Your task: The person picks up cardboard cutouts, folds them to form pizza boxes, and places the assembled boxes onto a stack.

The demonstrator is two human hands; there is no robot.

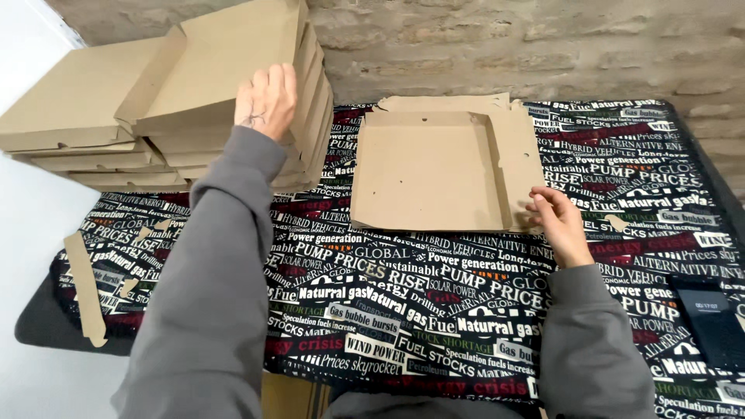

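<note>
Left hand (266, 99), fingers together, pressed flat on top folded box (221, 66) of cardboard stack at table's far left corner. Right hand (560, 225), fingers curled, pinching near right corner of flat cardboard blanks (434, 171) at far centre of newsprint-patterned tablecloth (434, 310). Cardboard scraps (84, 289) along left edge.

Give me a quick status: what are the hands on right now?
Left hand flat on top folded cardboard box of the stack. Right hand gripping corner of flat box blank. Nothing between them; cardboard scraps lie at table's left.
</note>
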